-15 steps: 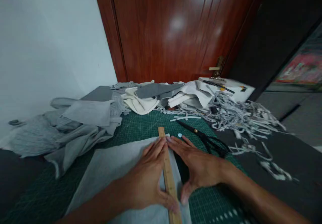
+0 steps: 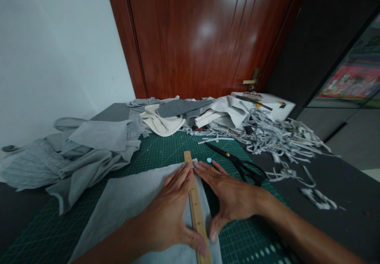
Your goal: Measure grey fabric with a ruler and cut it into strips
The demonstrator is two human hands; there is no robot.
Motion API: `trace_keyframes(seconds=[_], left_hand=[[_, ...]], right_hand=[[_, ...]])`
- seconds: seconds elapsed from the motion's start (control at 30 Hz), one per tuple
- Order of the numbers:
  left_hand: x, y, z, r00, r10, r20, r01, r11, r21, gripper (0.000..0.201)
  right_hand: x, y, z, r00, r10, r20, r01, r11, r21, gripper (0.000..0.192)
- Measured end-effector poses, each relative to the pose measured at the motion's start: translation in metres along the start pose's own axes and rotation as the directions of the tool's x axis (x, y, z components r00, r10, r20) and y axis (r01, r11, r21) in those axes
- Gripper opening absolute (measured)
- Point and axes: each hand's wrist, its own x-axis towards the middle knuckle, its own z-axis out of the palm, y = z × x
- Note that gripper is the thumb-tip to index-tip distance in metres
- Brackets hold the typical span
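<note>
A light grey piece of cloth lies flat on the green cutting mat. Along its right side runs a wooden ruler, pointing away from me. My left hand rests on the ruler, fingers stretched forward and thumb spread low on it, pressing rather than gripping. Just to the right, my right hand is spread over the cloth's right edge, fingertips beside the ruler near the far edge and thumb apart. Black-handled scissors lie on the mat beyond my right hand, beside a small pale blue disc.
Crumpled grey fabric is heaped at the left. Cream and grey scraps line the back, with a white box behind. Cut strips pile up at the right. A wooden door and white wall bound the table.
The whole view has shifted slightly leftward. Both hands keep almost the same places on the ruler and the cloth.
</note>
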Motion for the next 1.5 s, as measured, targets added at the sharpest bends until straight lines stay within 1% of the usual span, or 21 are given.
trace_keyframes(seconds=[0.07,0.17,0.4,0.6,0.77,0.87,1.0,1.13,1.3,1.5], left_hand=[[-0.0012,-0.0034,0.0029,1.000,0.014,-0.026,-0.014,1.000,0.015,0.152],[-0.0020,-0.0067,0.0048,1.000,0.002,-0.031,0.000,0.999,0.040,0.153],[-0.0039,-0.0081,0.0063,0.996,0.028,-0.089,-0.024,0.999,0.045,0.152],[-0.0040,-0.0077,0.0073,0.996,-0.007,-0.087,0.010,0.999,0.036,0.153],[-0.0048,-0.0080,0.0072,0.993,0.029,-0.116,-0.025,0.999,0.030,0.154],[-0.0060,-0.0074,0.0065,0.994,0.020,-0.106,-0.016,0.999,0.039,0.155],[-0.0064,-0.0061,0.0050,0.997,-0.003,-0.082,0.006,0.999,0.036,0.162],[-0.0065,-0.0050,0.0035,0.997,-0.003,-0.075,0.005,1.000,0.023,0.157],[-0.0074,-0.0030,0.0015,0.996,0.002,-0.087,-0.002,1.000,-0.004,0.161],[-0.0073,-0.0009,-0.0001,0.999,-0.033,-0.040,0.034,0.999,0.031,0.162]], right_hand=[[-0.0003,0.0013,0.0011,1.000,-0.006,-0.010,0.006,1.000,-0.010,0.155],[-0.0006,0.0018,0.0016,1.000,-0.015,-0.018,0.015,1.000,-0.021,0.157],[-0.0017,0.0055,0.0013,0.998,-0.056,-0.019,0.056,0.998,0.006,0.155],[-0.0013,0.0068,0.0003,0.999,-0.042,-0.001,0.042,0.999,0.018,0.156],[-0.0013,0.0055,-0.0005,0.999,-0.035,0.008,0.035,0.999,0.010,0.156],[-0.0014,0.0057,-0.0011,0.999,-0.031,0.017,0.031,0.999,0.008,0.157],[-0.0012,0.0059,-0.0020,0.999,-0.036,0.025,0.036,0.999,0.011,0.156],[-0.0011,0.0056,-0.0012,0.999,-0.043,0.009,0.043,0.999,0.005,0.156],[-0.0015,0.0054,0.0011,0.999,-0.049,-0.014,0.049,0.999,-0.002,0.154],[-0.0017,0.0065,0.0015,0.998,-0.056,-0.020,0.056,0.998,-0.006,0.155]])
